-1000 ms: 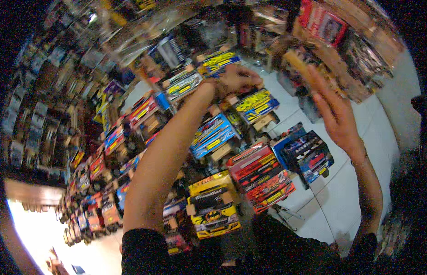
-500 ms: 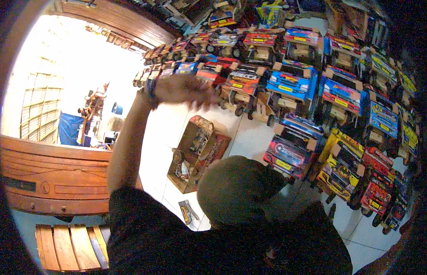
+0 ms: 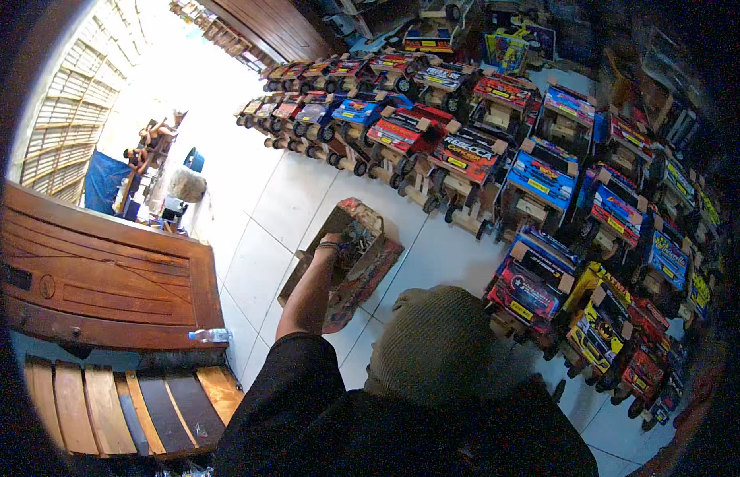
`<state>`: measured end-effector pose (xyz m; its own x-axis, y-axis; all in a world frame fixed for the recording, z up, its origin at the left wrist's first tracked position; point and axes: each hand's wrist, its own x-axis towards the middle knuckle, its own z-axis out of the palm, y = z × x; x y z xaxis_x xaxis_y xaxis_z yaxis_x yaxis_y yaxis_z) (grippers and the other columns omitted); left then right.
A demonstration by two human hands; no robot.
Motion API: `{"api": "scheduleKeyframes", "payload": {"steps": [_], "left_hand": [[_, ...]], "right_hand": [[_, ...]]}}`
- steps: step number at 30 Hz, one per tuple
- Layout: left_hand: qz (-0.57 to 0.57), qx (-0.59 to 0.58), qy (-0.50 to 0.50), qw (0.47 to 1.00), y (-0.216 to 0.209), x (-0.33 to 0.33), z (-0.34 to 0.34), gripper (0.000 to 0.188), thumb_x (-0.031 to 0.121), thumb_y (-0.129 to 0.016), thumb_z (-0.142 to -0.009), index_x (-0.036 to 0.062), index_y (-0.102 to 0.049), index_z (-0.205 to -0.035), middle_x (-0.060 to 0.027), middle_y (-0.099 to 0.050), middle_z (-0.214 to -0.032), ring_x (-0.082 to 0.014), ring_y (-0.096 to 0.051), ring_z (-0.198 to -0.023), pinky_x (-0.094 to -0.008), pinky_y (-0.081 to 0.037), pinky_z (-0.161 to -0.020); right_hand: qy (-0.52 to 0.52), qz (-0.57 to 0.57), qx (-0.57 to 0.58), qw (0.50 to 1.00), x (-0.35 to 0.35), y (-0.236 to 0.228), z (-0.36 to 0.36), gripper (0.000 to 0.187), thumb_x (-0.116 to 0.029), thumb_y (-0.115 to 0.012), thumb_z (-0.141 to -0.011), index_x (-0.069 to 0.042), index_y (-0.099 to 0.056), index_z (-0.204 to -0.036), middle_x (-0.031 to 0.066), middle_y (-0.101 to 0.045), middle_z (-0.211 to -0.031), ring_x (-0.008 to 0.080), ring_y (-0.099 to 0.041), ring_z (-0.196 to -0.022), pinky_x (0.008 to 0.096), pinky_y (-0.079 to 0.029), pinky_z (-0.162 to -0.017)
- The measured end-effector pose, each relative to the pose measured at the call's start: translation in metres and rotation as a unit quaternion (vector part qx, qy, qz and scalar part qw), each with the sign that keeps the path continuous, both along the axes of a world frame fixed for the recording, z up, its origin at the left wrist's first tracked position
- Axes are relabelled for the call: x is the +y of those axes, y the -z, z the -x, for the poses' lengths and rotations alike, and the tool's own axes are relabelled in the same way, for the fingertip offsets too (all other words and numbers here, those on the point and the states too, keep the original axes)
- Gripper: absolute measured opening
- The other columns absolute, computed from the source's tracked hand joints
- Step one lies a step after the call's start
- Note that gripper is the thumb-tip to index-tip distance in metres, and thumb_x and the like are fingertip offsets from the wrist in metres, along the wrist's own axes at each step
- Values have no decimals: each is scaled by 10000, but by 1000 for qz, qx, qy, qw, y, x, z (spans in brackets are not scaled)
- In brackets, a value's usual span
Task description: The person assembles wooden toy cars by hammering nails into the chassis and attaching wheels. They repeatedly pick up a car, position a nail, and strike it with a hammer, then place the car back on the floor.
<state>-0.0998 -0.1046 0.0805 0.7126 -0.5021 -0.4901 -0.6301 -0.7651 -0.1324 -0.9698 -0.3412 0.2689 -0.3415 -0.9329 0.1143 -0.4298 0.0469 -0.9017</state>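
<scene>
Item: one left hand (image 3: pixel 330 238), banded at the wrist, which we recorded inside an open wooden box (image 3: pixel 378 266), among small loose pieces (image 3: pixel 356 242); whether its fingers gripped any, we could not tell. Item: one right hand, outside our view, grip undetermined. Box location: we noted it tilted across pale floor tiles (image 3: pixel 290 191), between a brown wooden panel (image 3: pixel 108 278) and rows of colourful toy trucks (image 3: pixel 469 153).
</scene>
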Motion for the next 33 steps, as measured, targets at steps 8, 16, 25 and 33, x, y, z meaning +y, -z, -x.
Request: {"api": "scheduleKeyframes", "payload": {"steps": [8, 16, 25, 33], "left_hand": [[7, 6, 11, 1000, -40, -18, 8, 371, 303, -819, -693, 66, -754, -971, -174, -744, -942, -332, -723, -901, -407, -572, -796], [195, 249, 30, 948, -157, -27, 6, 219, 54, -765, -821, 25, -730, -1035, -72, -748, -971, -134, -689, -882, -320, -570, -841], [299, 462, 180, 815, -278, -185, 158, 244, 10, -767, -835, 46, -654, -1047, -55, -708, -991, -149, -678, -900, -311, -571, -831], [145, 600, 426, 662, -281, -312, 364, 249, 142, -737, -910, 4, -692, -1112, -68, -713, -1078, -149, -672, -987, -298, -545, -883]], "right_hand": [[-6, -14, 0, 1000, 9, 0, 40, 607, -505, -439, -1026, -196, -381, -1544, 103, -348, -1590, 258, -359, -1444, 409, -316, -1154], [-25, -28, -7, 999, 15, 1, 39, 617, -551, -412, -1024, -229, -375, -1549, 108, -300, -1618, 281, -325, -1470, 439, -279, -1182], [115, -6, -28, 993, 54, -34, -74, 523, -269, -511, -1040, -134, -388, -1530, 91, -555, -1197, 170, -550, -1002, 270, -496, -706], [36, 39, -90, 995, 93, -55, -142, 577, -232, -476, -1044, -121, -286, -1577, -50, -409, -584, 38, -352, -460, 224, -297, -406]]}}
